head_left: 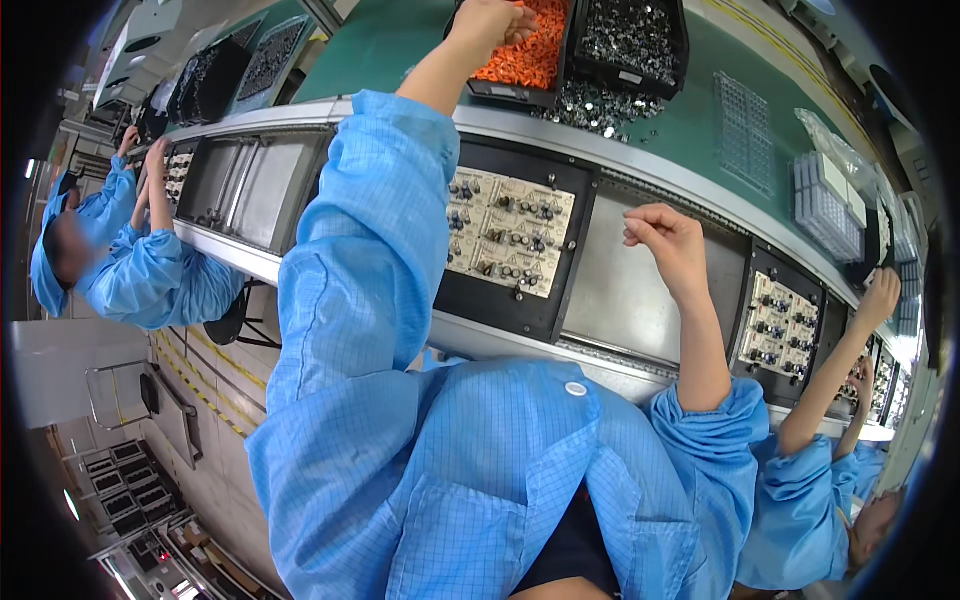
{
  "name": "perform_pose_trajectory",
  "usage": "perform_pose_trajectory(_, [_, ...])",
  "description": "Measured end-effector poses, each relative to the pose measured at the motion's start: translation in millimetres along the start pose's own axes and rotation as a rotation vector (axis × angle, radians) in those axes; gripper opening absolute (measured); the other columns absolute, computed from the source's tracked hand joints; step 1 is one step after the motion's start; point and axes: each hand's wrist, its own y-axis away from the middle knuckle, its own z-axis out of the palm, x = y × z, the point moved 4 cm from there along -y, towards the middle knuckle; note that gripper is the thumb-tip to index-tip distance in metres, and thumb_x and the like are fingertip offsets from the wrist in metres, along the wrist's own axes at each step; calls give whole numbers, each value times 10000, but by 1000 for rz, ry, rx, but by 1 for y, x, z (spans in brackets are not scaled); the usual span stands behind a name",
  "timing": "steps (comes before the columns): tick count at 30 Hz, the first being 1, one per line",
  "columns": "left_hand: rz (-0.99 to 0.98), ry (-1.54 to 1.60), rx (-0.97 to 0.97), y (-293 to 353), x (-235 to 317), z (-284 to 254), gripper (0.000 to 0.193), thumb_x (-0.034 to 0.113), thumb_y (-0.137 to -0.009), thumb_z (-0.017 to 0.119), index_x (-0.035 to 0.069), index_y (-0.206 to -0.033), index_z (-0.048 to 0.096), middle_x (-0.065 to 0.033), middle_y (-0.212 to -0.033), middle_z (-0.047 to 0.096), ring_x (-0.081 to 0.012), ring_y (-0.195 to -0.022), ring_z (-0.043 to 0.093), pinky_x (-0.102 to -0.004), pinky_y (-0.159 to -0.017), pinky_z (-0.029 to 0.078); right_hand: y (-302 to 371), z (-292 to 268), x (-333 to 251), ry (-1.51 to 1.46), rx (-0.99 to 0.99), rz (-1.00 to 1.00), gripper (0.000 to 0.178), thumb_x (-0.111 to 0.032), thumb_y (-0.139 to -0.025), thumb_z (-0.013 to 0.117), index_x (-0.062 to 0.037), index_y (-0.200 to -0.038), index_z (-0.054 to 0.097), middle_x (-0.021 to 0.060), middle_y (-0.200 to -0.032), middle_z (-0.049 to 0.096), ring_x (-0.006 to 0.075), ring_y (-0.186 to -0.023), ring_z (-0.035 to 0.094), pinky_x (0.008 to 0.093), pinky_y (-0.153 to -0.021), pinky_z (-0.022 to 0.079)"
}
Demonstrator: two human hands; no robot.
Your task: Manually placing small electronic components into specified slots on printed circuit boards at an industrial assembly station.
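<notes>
My left hand (488, 24) reaches to the left side of a black bin full of small orange parts (535, 50). Its fingers are curled, and whatever they hold cannot be made out. Over the bare metal stretch of the conveyor (620, 285) hangs my right hand (668, 242), thumb and fingertips drawn together in a pinch. Anything between those fingertips is too small to name. Between my arms, a panel of cream circuit boards (515, 232) with several small components lies in a black carrier frame (520, 312).
Beside the orange parts stands a black bin of dark metallic parts (630, 40), with loose ones (600, 108) spilled before it. Clear plastic trays (745, 130) lie rightward on the green bench. Another board panel (780, 325) is right. Co-workers (130, 255) (800, 500) sit on both sides.
</notes>
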Motion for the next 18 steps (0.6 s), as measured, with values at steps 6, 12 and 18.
perform_pose_trajectory(6, [-108, 637, -152, -26, -26, 1, 198, 66, -914, 457, -56, -875, 609, -149, -762, 646, -219, -612, 597, -277, -492, 423, 3, 6, 7, 50, -48, -16, 134, 29, -881, 648, 52, -994, 718, 88, -1011, 628, 144, -813, 643, 264, -764, 542])
perform_pose_trajectory(12, [-299, 913, -479, -3, -30, -24, 212, 54, -971, 370, -66, -1080, 506, -159, -923, 584, -211, -717, 573, -234, -561, 442, 4, 14, 0, 200, -75, -118, 179, 74, -883, 603, 32, -1014, 717, 81, -1021, 619, 157, -839, 639, 268, -784, 533])
perform_pose_trajectory(18, [-87, 920, -333, 177, 49, -27, 268, 93, -993, 474, -62, -1207, 517, -215, -1137, 590, -266, -907, 645, -297, -734, 548, 4, 34, -31, 640, -61, -366, 213, 79, -861, 617, 21, -1050, 695, 90, -976, 650, 176, -847, 657, 276, -781, 525])
